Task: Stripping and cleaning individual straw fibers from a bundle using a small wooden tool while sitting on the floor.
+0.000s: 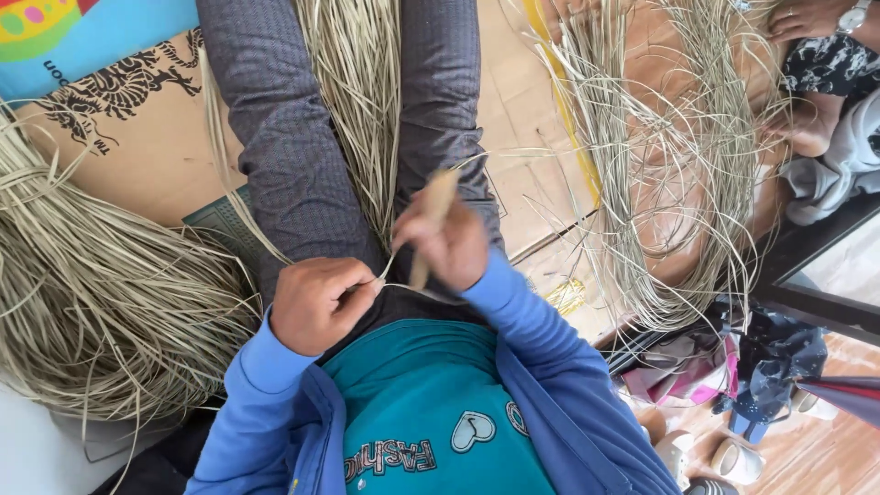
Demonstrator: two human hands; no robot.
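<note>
Straw strand (396,286), thin and pale, is running almost level between the two hands just above the lap, its long axis going left to right across the body. The left hand (316,302) is curling closed and pinching one end of it between thumb and forefinger, knuckles turned toward the camera. The right hand (449,240) is sitting slightly higher and farther from the body, closed round a flat tan wooden stick (431,225) that is standing nearly upright, tilted a little to the right; the strand is bending upward to meet that grip. Both hands are nearly touching, so neither is clearly nearer. A sheaf of straw (362,101) is lying lengthwise between the grey-trousered legs (284,137), pointing away from the hands.
</note>
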